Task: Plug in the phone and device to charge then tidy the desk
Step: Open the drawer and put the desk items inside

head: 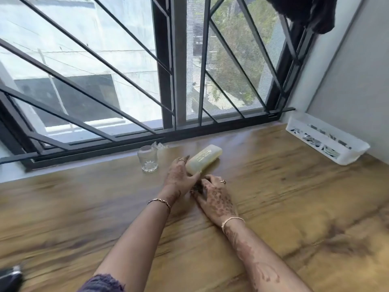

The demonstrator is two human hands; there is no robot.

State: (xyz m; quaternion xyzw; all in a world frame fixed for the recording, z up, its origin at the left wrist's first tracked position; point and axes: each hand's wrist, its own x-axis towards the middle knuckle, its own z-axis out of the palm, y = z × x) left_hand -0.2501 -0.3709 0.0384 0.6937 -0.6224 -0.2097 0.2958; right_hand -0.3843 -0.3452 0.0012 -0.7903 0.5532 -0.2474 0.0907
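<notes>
Head view, and you stand closer than me: how far along is the job, do you think?

— Not far, I judge. I see no phone, no device, no cable and no socket near the fingers, so I cannot say the charging part is done. It looks more like tidying is in hand.

— What do the hands do?

— The left hand (pixel 177 175) has its fingers (pixel 185 160) fairly straight and spread wide from the thumb. The near end of a pale case (pixel 207 158) lies in that fork, touching. I would not call it a closed grip. The right hand (pixel 215 198) rests palm down on the tabletop (pixel 284 207), just beside the left thumb. Its fingers (pixel 207 178) are bent and something small and dark shows by them, but the picture is blurred. If they pinch it or hold nothing, I cannot tell.

— And around them?

— A glass (pixel 147 159) stands just left of the left fingers, near but apart. Beyond it, at the window frame (pixel 210 128), lies a crumpled clear wrapper (pixel 160 145). Well away to the right of the right fingers, a white basket (pixel 353 155) stands against the wall, with small things inside. A dark object (pixel 9 277) sits far to the near left of both hands. It may be the phone, I cannot say.

— Anything in the way?

— Only the glass, I think: the case pushed leftward could knock it.
</notes>
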